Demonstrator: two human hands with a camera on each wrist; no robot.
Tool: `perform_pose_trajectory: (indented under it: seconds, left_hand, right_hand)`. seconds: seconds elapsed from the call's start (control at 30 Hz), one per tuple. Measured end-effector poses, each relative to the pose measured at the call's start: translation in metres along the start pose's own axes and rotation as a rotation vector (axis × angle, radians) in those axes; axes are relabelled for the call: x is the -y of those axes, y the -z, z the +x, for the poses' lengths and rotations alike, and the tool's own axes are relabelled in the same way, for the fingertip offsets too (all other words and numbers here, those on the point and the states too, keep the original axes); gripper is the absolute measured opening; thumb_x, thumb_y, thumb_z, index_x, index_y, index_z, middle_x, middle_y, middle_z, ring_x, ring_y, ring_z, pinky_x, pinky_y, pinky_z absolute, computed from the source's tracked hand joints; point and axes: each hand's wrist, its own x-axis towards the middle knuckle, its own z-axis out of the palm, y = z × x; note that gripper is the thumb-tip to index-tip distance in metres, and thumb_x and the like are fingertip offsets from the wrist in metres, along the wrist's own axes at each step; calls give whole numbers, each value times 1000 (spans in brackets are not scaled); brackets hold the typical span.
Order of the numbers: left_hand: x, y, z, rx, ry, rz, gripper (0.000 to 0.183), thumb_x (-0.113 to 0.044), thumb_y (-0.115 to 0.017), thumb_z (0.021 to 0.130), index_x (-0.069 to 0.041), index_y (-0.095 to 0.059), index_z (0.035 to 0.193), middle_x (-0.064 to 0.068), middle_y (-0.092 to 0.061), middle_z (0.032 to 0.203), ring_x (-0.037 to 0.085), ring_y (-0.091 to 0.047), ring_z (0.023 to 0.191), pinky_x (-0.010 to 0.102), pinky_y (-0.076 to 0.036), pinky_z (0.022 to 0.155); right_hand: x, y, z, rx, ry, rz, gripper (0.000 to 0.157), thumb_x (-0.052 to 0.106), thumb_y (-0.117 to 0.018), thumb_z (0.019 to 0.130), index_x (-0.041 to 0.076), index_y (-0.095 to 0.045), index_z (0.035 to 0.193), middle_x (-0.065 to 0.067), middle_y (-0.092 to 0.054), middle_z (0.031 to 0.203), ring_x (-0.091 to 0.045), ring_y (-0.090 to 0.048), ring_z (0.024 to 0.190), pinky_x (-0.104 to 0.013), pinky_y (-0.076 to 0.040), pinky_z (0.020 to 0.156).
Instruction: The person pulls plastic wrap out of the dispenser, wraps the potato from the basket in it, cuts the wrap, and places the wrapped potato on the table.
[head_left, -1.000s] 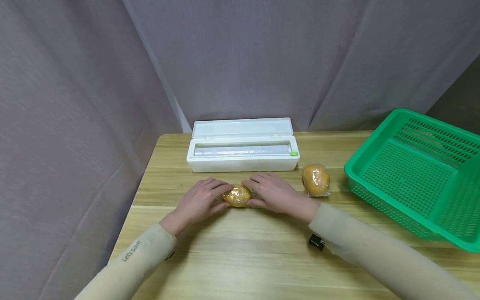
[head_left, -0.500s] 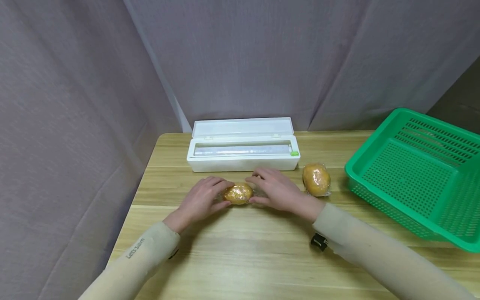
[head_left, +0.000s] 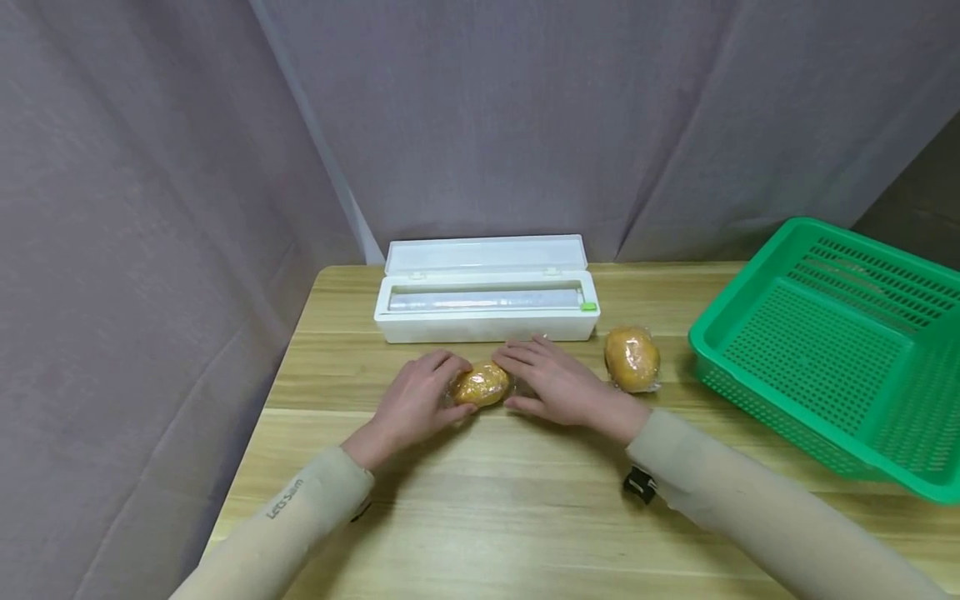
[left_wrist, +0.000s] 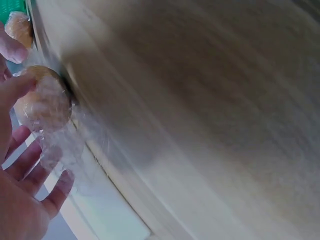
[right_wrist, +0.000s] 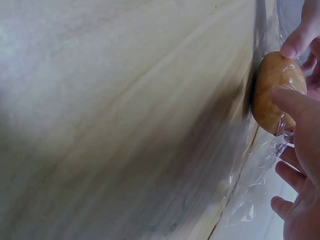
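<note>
Between both hands on the table lies an oval yellow-orange piece of food wrapped in clear cling film. My left hand holds its left end, thumb on the near side and fingers on the far side. My right hand holds the right end, and in the right wrist view its thumb presses on the wrapped surface. Loose cling film sticks out past the end of the piece in the left wrist view. A second film-wrapped piece of food rests to the right of my right hand.
Behind the hands stands a long white cling film dispenser, its lid raised and a film roll inside. At the right is a green plastic basket. A grey curtain hangs behind the wooden table.
The wrapped piece has shifted slightly right and away from me, now tilted a little. My left hand has moved right with it; the right hand has shifted slightly right.
</note>
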Motion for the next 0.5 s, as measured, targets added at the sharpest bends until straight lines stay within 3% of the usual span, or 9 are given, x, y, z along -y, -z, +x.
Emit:
perform_pose_trajectory:
  seconds: [0.17, 0.33, 0.5]
  left_hand:
    - [-6, 3, 2, 53, 78, -90, 55, -47, -89, 87, -13, -68, 125, 4, -69, 120, 22, -67, 105, 42, -57, 93]
    - [-10, 8, 8, 72, 155, -230, 39, -39, -80, 97, -12, -68, 123, 4, -70, 113, 20, -69, 101, 38, -59, 89]
    - [-11, 12, 14, 104, 204, -269, 39, -36, -79, 98, -9, -71, 125, 8, -65, 113, 23, -65, 100, 41, -58, 87]
  right_hand:
    - [-3, -2, 0, -7, -6, 2, 73, 39, -79, 97, 2, -53, 155, -20, -53, 158, -42, -46, 149, -64, -24, 127]
    - [-4, 0, -5, -50, -5, 49, 71, 34, -80, 97, 2, -54, 154, -20, -54, 157, -43, -47, 147, -63, -30, 125]
    - [-4, 10, -19, -120, -134, 182, 66, 32, -81, 97, 8, -56, 153, -14, -58, 152, -35, -53, 140, -58, -43, 118]
